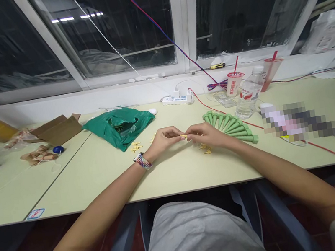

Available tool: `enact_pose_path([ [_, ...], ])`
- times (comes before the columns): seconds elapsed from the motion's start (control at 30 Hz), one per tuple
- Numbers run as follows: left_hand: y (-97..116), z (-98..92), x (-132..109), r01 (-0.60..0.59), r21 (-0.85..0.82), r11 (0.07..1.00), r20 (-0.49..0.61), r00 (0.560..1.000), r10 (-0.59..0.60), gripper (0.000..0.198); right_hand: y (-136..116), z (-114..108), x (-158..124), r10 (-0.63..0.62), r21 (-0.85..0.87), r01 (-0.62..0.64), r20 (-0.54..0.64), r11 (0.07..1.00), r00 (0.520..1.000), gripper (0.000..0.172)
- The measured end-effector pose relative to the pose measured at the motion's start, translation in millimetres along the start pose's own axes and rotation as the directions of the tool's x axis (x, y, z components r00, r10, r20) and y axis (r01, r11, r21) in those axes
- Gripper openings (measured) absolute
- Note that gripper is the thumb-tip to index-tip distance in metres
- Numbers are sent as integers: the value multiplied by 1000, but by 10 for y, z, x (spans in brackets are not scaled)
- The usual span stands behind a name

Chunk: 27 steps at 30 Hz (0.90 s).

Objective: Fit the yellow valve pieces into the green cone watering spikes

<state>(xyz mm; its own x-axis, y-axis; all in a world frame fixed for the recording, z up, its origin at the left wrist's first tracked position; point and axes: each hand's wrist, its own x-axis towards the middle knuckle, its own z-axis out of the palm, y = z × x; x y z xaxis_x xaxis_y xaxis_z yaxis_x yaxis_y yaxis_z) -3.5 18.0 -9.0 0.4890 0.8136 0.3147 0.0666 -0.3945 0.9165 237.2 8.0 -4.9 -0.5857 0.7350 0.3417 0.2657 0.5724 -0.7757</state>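
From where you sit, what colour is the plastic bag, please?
The plastic bag is green, in the head view.

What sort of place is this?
Likely a workroom or lab: a white plastic power strip, a yellow-handled screwdriver on the windowsill, and a thin red cable across the pale desk.

No wording can be read with certainty. A white paper cup (235, 83) with a clear lid and red straw carries red characters on its band, too small to make out. A clear plastic water bottle (247, 93) has a red-and-white label with blurred characters. Blue-bordered white stickers (35, 214) on the pale green table's edge show small red marks, also illegible.
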Motion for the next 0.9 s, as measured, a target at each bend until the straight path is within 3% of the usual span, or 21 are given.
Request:
enact_pose_path([
  [0.13,54,85,-39,-99,138,986,-51,993,107,28,38,-18,-6,4,-20,-4,17,1000,1000,28],
  [0.27,117,107,-65,-217,331,918,-11,972,233,23,62,-15,-15,9,-47,-9,8,999,1000,25],
  [0.37,138,93,-68,-203,410,889,-28,972,234,22,44,-7,-18,-39,-113,35,-37,993,999,23],
  [0.53,96,100,-44,-48,293,955,-125,988,88,28,-10,16,-28,-186,-285,154,-86,946,979,18],
  [0.7,-29,152,-10,65,106,992,-129,990,-51,33,-8,36,-48,-235,-436,186,-61,881,970,17],
  [0.9,-36,190,14,77,76,994,-132,989,-67,36,43,69,-36,-270,-681,139,-89,719,959,24],
])
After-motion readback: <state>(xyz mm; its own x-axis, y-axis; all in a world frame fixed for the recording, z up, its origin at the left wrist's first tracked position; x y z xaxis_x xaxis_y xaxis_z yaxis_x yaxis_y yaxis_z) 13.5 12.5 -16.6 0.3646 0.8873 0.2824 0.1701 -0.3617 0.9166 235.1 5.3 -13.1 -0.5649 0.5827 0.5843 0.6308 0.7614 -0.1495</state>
